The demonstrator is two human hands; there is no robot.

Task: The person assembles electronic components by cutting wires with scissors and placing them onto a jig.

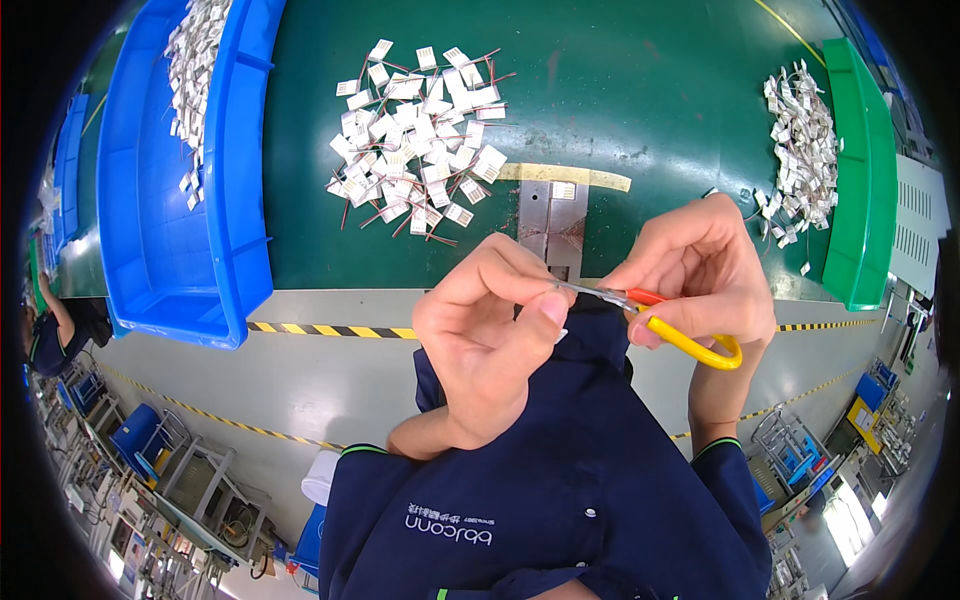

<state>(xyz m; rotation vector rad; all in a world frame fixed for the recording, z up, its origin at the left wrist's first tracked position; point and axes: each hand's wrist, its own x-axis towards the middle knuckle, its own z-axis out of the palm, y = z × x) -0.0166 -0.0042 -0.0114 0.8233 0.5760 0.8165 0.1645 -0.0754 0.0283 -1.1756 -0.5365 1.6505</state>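
Note:
My right hand is closed round a pair of scissors with a yellow loop handle and a red part. Their metal blades point left to my left hand's fingertips. Thumb and forefinger of my left hand are pinched together at the blade tips. A small white edge shows below that thumb; the rest of what is held there is hidden. Beyond my hands, a loose pile of small white flat connectors with thin dark red wires lies on the green table.
A metal fixture with one white connector on it stands at the table's near edge, by a strip of beige tape. A blue bin with many white pieces is left. On the right, more pieces lie beside a green bin.

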